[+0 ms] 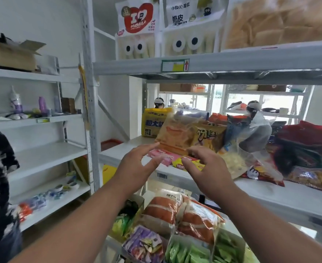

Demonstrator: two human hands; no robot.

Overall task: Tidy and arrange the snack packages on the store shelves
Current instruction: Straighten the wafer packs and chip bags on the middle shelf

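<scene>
Both hands, left hand (135,164) and right hand (205,166), hover fingers spread and empty over pink wafer pack (161,155) and yellow wafer pack (189,162) at the middle shelf (260,192)'s front edge; light, crushable, probably best lifted by their long sides.

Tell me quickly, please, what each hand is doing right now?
Left hand: open, fingers spread, holding nothing, just over the pink pack.
Right hand: open, fingers loosely bent above the yellow pack, gripping nothing.

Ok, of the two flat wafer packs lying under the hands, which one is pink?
The pink wafer pack lies beneath the left hand; the yellow wafer pack beside it sits under the right hand.
</scene>
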